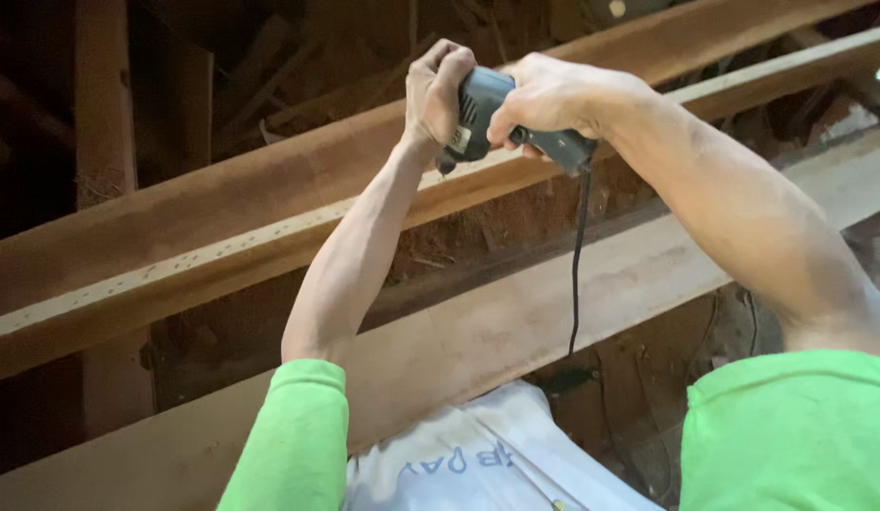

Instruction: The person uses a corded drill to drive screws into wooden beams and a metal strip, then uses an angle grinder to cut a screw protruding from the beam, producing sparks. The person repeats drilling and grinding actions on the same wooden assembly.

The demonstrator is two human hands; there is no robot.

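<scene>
Head view, looking down at two bare arms with bright green sleeves [298, 445].

Left hand [438, 93] wrapped tight around the front end of a dark grey electric drill [485, 112], fingers curled shut on it. Right hand [546, 95] closed around the back part and handle of the same drill, fingers pressed together on the grip. Both hands close side by side, almost touching.

Drill tipped down, its nose touching the top of a long wooden beam [222, 203]. Black cord [578, 274] hanging straight down from the handle, past the beam and lower.

A pale strip [175, 267] along the near top edge of that beam, dotted with a row of small holes running off to the left. A second long plank [515, 317] lower down, lying slanted the same way, well apart from the drill. Reddish sawdust [478, 227] in the gap between the two boards.

White cloth with blue letters [487, 454] at the bottom, between the sleeves. Dark wooden posts [104, 104] behind, top left.
</scene>
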